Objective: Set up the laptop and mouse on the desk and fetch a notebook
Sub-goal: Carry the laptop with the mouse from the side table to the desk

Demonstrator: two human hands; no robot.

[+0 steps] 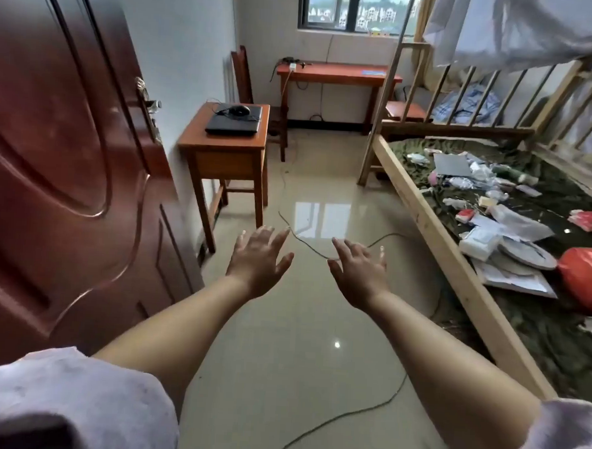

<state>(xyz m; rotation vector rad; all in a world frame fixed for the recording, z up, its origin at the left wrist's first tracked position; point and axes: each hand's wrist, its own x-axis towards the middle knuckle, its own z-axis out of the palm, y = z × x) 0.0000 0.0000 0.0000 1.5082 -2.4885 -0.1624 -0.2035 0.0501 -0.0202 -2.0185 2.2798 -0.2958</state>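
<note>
No writing legible. Left hand (259, 260) and right hand (359, 274) spread, empty, above floor. Closed black laptop (233, 123) on small orange wooden counter (223, 145); black corded mouse (240, 110) atop laptop. Bed (425, 210) strewn with papers, packets.

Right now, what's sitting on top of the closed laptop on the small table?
A black mouse with its cord looped beside it rests on the closed laptop, near the far edge. Whatever lies under the laptop on the small table is hidden.
</note>
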